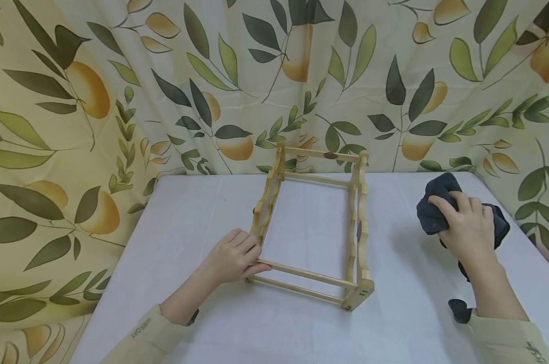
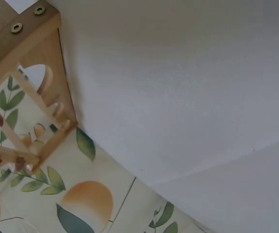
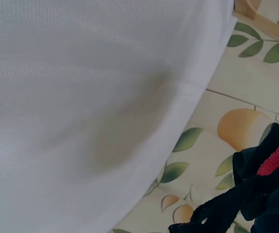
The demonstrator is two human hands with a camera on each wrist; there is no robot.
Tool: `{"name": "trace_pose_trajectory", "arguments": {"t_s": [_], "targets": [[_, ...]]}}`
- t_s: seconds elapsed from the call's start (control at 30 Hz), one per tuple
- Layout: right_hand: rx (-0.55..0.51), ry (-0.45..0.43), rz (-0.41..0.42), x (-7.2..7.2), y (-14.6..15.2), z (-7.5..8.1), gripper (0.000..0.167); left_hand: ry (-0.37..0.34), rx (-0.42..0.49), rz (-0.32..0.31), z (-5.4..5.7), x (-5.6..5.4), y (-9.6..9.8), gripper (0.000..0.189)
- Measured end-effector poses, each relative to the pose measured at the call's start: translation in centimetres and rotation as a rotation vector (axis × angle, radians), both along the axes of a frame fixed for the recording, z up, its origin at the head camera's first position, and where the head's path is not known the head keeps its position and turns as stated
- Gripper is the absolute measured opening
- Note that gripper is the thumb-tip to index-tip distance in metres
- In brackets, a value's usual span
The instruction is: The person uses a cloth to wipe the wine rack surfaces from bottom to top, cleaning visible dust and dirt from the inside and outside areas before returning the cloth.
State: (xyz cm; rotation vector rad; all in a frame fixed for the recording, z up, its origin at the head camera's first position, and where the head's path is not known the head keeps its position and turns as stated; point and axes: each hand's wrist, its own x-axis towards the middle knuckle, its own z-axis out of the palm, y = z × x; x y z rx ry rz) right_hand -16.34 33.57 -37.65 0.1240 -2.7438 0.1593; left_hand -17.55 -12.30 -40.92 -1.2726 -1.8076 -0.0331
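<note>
A light wooden rack (image 1: 308, 274) with wavy-edged sides and round rails stands on the white-covered table. My left hand (image 1: 235, 255) grips its near left corner, with the thumb under the upper front rail. In the left wrist view, one end of the rack (image 2: 30, 36) shows two screw heads. To the right of the rack, my right hand (image 1: 470, 230) holds a bunched dark cloth (image 1: 431, 212) above the table. The right wrist view shows part of this cloth (image 3: 275, 199) hanging in folds, with a pinkish-red patch (image 3: 275, 158) among them.
The white table covering (image 1: 201, 217) spreads around the rack and ends at a back edge just behind it. A curtain (image 1: 265, 116) printed with leaves and orange fruit hangs behind the table and along both sides.
</note>
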Motion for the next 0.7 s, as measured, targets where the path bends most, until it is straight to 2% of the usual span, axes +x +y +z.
{"name": "trace_pose_trajectory", "arguments": {"t_s": [0.23,0.5,0.7], "targets": [[-0.005,0.010,0.017,-0.3,-0.2,0.3,0.068,0.071,0.055,-0.031,0.0,1.0,1.3,0.045],[0.009,0.064,0.041,-1.0,-0.7,0.3,0.069,0.105,0.096,-0.010,-0.2,2.2,2.8,0.044],[0.002,0.036,0.040,-1.4,-1.3,0.4,0.069,0.113,0.100,0.017,-0.3,2.6,3.5,0.043]]}}
